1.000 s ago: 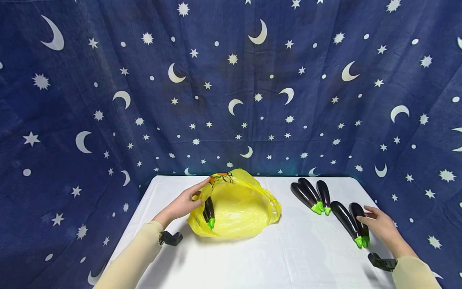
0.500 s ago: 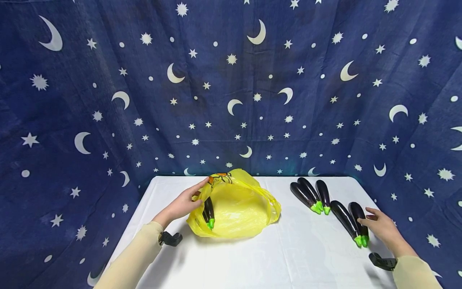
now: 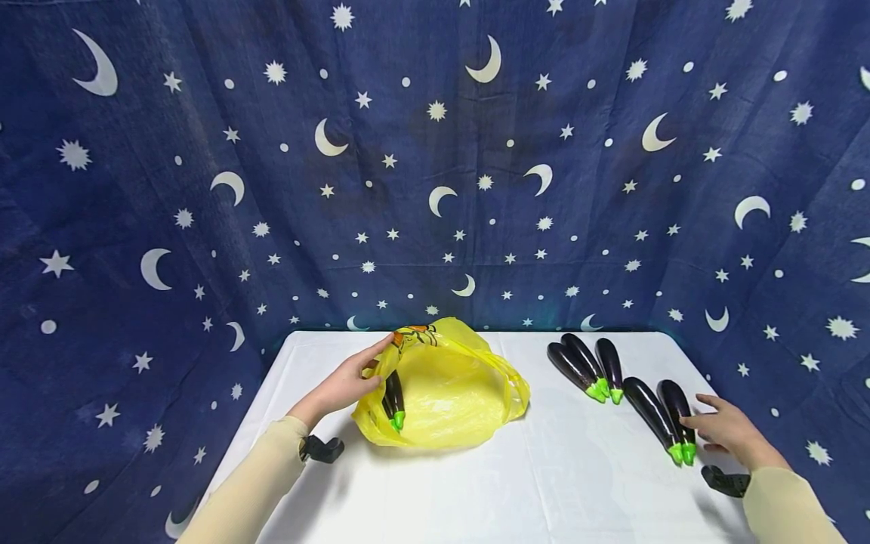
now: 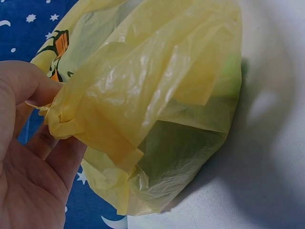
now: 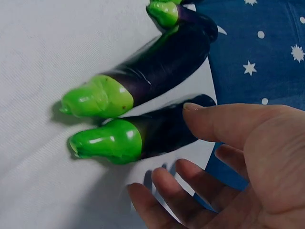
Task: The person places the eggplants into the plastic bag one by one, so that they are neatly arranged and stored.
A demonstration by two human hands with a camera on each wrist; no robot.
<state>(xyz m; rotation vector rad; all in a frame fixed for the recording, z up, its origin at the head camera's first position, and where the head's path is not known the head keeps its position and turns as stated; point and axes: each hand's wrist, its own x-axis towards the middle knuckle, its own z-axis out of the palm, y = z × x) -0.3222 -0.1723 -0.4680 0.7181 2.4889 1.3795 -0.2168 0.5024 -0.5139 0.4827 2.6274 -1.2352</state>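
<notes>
My left hand [image 3: 345, 385] pinches the left rim of a yellow plastic bag [image 3: 451, 400], whose mouth gapes toward me. Inside the bag's left side lies a dark eggplant [image 3: 395, 397] with a green cap; another may be partly hidden beside it. In the left wrist view thumb and fingers grip the gathered plastic [image 4: 64, 114]. On the right, my right hand [image 3: 734, 432] is beside the outermost eggplant [image 3: 671, 399], fingers spread and loosely bent. Its thumb overlaps that eggplant [image 5: 162, 136] in the right wrist view; whether they touch I cannot tell.
A second eggplant [image 3: 649, 412] lies against the outermost one. Farther back, three more eggplants [image 3: 610, 363] form a cluster. All lie on a white-covered table [image 3: 476, 499], with a blue star-and-moon curtain [image 3: 435, 159] behind and at the sides.
My right hand has shifted slightly to the right, and its thumb now covers less of the outermost eggplant. The left hand and the bag have stayed in place.
</notes>
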